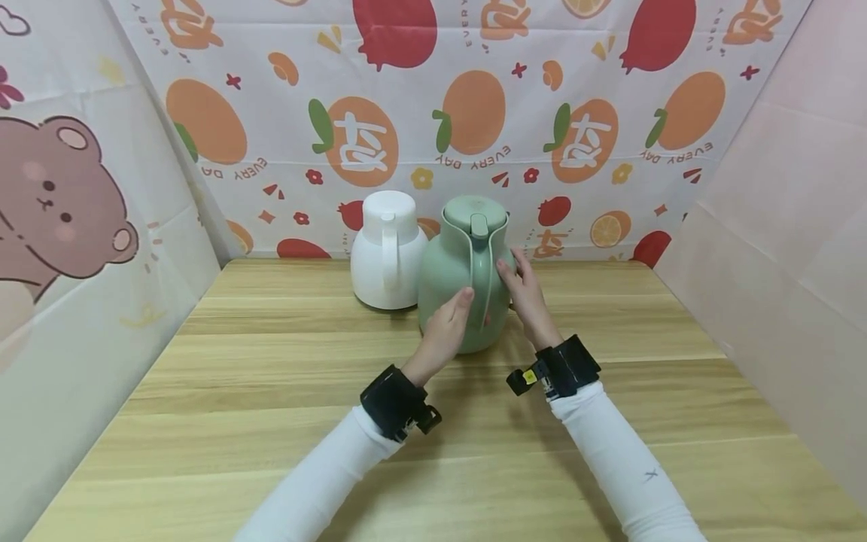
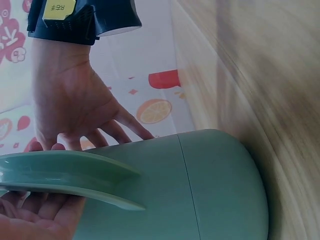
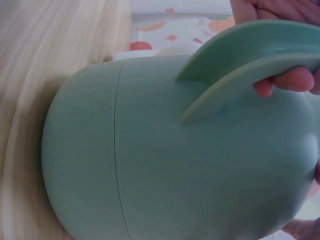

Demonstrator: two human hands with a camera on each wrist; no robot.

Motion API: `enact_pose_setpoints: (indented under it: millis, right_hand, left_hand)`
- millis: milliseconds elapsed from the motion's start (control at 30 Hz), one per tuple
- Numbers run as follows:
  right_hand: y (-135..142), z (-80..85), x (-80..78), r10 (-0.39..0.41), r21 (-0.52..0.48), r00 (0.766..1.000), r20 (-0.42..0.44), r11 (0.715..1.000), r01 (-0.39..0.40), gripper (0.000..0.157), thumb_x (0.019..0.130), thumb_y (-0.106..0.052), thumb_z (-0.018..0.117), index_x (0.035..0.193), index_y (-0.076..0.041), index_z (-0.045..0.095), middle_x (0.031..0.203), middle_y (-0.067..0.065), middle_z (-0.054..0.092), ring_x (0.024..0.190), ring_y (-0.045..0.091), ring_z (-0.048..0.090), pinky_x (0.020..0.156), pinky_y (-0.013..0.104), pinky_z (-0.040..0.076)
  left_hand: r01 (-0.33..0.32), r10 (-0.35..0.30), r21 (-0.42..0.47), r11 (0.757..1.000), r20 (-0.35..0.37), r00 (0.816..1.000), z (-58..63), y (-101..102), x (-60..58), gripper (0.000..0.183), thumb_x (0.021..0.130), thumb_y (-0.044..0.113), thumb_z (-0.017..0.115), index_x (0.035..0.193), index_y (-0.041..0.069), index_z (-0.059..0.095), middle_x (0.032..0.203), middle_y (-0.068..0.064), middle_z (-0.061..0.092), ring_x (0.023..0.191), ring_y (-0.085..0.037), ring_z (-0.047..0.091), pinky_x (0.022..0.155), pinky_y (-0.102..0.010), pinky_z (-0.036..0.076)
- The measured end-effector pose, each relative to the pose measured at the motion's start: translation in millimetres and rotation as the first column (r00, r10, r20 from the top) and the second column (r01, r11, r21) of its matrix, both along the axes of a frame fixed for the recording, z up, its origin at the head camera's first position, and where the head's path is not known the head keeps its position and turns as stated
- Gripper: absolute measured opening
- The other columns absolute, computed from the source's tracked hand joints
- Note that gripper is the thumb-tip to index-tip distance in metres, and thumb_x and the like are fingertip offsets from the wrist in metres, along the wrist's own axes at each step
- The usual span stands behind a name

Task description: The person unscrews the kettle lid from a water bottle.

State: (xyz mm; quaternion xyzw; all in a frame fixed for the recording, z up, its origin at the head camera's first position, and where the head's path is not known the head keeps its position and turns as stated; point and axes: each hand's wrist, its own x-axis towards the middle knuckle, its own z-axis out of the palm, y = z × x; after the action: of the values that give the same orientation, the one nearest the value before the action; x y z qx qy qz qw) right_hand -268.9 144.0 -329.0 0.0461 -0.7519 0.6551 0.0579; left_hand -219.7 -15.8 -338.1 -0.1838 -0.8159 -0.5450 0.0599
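Smooth, bulbous green jug (image 1: pixel 442 275) stands long-axis vertical, handle (image 1: pixel 480 282) facing wood-grain tabletop's (image 1: pixel 203 421) near edge; left hand (image 1: pixel 443 335) grips handle, right hand (image 1: pixel 530 299) touches side, fingers spread.

Green jug (image 1: pixel 443 275) — white jug (image 1: pixel 387 256) — fruit-patterned backdrop (image 1: pixel 416 98)

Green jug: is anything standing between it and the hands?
Nothing visible: the left hand holds the green jug by its handle; the right hand touches its side. The white jug stands farther back, to the left.
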Motion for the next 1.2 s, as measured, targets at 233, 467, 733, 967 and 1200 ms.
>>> enact_pose_setpoints:
  millis: [233, 467, 733, 967, 1200]
  right_hand:
    - [-1, -3.0, 6.5, 0.032, 0.002, 0.999, -0.039, 0.999, -0.032, 0.056, 0.094, -0.043, 0.045, 0.144, -0.023, 0.028, 0.144, 0.009, 0.026, 0.127, 0.032, 0.03, 0.091, 0.061, 0.032]
    - [-3, 3.8, 21.3, 0.067, -0.003, 0.998, 0.004, 0.998, -0.067, 0.059, 0.096, -0.041, 0.043, 0.146, -0.02, 0.022, 0.146, 0.011, 0.022, 0.129, 0.033, 0.026, 0.093, 0.061, 0.03]
    - [-9, 18.5, 44.4, 0.11, 0.001, 0.994, 0.019, 0.994, -0.11, 0.056, 0.099, -0.03, 0.039, 0.147, -0.015, 0.014, 0.147, 0.017, 0.013, 0.131, 0.038, 0.019, 0.094, 0.063, 0.025]
    - [-5, 3.7, 36.0, 0.084, 0.035, 0.996, 0.038, 0.996, -0.086, 0.059, 0.096, -0.041, 0.04, 0.147, -0.021, 0.018, 0.146, 0.014, 0.019, 0.129, 0.036, 0.025, 0.093, 0.062, 0.028]
    - [-7, -0.2, 40.0, 0.084, 0.033, 0.996, 0.024, 0.996, -0.085, 0.061, 0.095, -0.046, 0.042, 0.145, -0.021, 0.019, 0.144, 0.013, 0.022, 0.126, 0.035, 0.03, 0.092, 0.06, 0.032]
  left_hand:
    - [0.008, -0.008, -0.012, 1.0, -0.007, 1.0, -2.1, -2, 8.3, 0.073, 0.095, 0.056, 0.017, 0.136, 0.001, 0.041, 0.134, -0.017, 0.044, 0.123, -0.031, 0.04, 0.101, -0.042, 0.03]
    - [0.021, -0.02, 0.001, 1.0, -0.024, 0.999, -2.8, -5, 19.4, 0.075, 0.094, 0.057, 0.017, 0.135, -0.001, 0.042, 0.134, -0.016, 0.044, 0.123, -0.029, 0.04, 0.101, -0.04, 0.03]
    - [0.031, -0.031, 0.017, 0.999, -0.026, 0.999, -4.0, -9, 29.6, 0.077, 0.093, 0.059, 0.019, 0.135, -0.002, 0.041, 0.135, -0.016, 0.043, 0.125, -0.028, 0.038, 0.102, -0.039, 0.029]
    - [0.037, -0.037, 0.009, 0.999, -0.058, 0.998, -4.4, -13, 36.4, 0.071, 0.095, 0.055, 0.02, 0.131, 0.002, 0.048, 0.127, -0.016, 0.052, 0.12, -0.028, 0.044, 0.097, -0.042, 0.035]
    - [0.029, -0.029, 0.001, 1.0, -0.068, 0.997, -4.4, -16, 44.0, 0.062, 0.097, 0.051, 0.022, 0.126, 0.006, 0.053, 0.119, -0.015, 0.057, 0.116, -0.028, 0.048, 0.094, -0.043, 0.037]
